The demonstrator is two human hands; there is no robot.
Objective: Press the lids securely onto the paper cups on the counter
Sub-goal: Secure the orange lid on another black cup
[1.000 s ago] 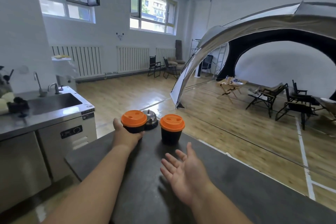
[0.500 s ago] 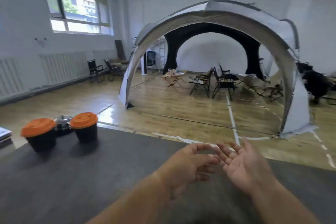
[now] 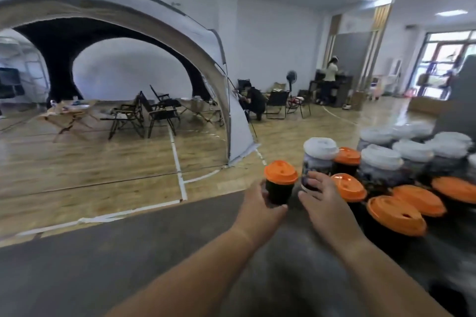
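At the far edge of the dark table (image 3: 128, 265), the left grip (image 3: 260, 210) curls round a black paper cup (image 3: 278, 193) topped with an orange lid (image 3: 280, 172) — the right grip (image 3: 324, 201), fingers loosely straight, hovers open just beside it.

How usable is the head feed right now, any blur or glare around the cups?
Head view: the orange-lidded cup in the left hand reads fairly sharp; the white-lidded cups at right are smeared by blur; the doorway is blown out, with glare on the floor; wide-angle distortion bows the tent.
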